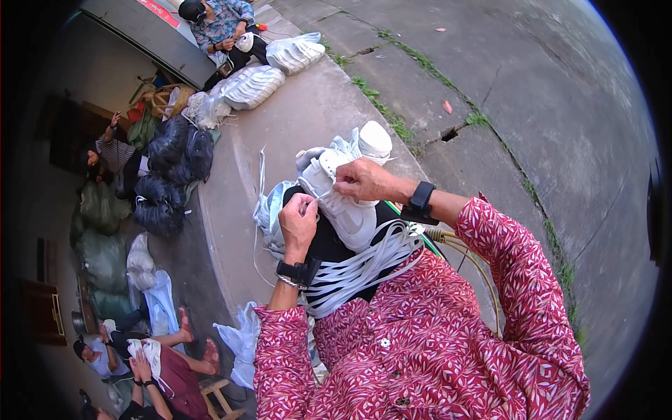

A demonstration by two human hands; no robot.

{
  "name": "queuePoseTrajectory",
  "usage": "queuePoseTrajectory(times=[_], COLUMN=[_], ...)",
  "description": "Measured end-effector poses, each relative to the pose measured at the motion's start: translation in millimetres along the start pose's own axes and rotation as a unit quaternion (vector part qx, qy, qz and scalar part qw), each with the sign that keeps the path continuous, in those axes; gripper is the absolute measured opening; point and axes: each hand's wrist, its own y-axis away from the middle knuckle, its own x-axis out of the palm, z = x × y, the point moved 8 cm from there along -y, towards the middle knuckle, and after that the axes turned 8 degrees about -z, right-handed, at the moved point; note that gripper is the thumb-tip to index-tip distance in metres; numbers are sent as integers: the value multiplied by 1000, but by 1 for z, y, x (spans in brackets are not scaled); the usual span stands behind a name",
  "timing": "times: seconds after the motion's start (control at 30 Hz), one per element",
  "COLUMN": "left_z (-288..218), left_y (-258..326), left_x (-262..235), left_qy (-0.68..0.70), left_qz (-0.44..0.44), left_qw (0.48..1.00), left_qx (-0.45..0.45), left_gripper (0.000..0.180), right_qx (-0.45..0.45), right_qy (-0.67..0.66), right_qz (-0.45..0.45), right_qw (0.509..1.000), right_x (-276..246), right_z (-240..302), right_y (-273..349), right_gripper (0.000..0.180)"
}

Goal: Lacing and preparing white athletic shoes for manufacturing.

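Observation:
A white sneaker [352, 225] rests on my lap over dark cloth, its toe end pointing toward me. My left hand [299, 218] is closed in a pinch on a thin white shoelace [321, 197] that runs toward the shoe's opening. On the other side, my right hand [367, 180] has its fingers closed at the eyelet edge of the sneaker; the fingertips are partly hidden. A loose bundle of white laces [357, 271] is draped across my lap below the shoe. More white shoes [374, 142] lie just beyond my hands.
A pale plastic bag [274, 213] sits left of my lap. Along the wall are black bags [168, 150] and green sacks [103, 255]. Bundled white shoes [253, 87] lie near a seated person [220, 31]. Other people sit at lower left. A yellowish cane frame [483, 269] is at my right.

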Motion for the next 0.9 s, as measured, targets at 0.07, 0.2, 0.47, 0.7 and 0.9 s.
queuePoseTrajectory(times=[0.07, 0.2, 0.47, 0.7, 0.9], left_z=[4, 0, 34, -5, -83], left_y=[1, -1, 5, 0, 54], left_x=[-2, -16, -28, -16, 39], left_qy=[1, -69, 41, 130, -88], left_qz=[4, -28, 2, 15, 115], left_qw=[1000, 995, 997, 990, 979], left_qx=[-14, 59, -68, -58, 144], left_gripper=[5, 6, 6, 16, 42], right_qx=[8, 25, 141, 143, -87], right_qy=[-23, -85, -194, -135, 214], right_qz=[-38, -88, -71, -83, 21], right_qw=[999, 992, 968, 977, 973], right_x=[2, -3, 3, -33, -1], right_z=[-1, -2, -22, -10, 25], right_y=[4, 10, 10, -26, -77], right_gripper=[12, 13, 20, 22, 29])
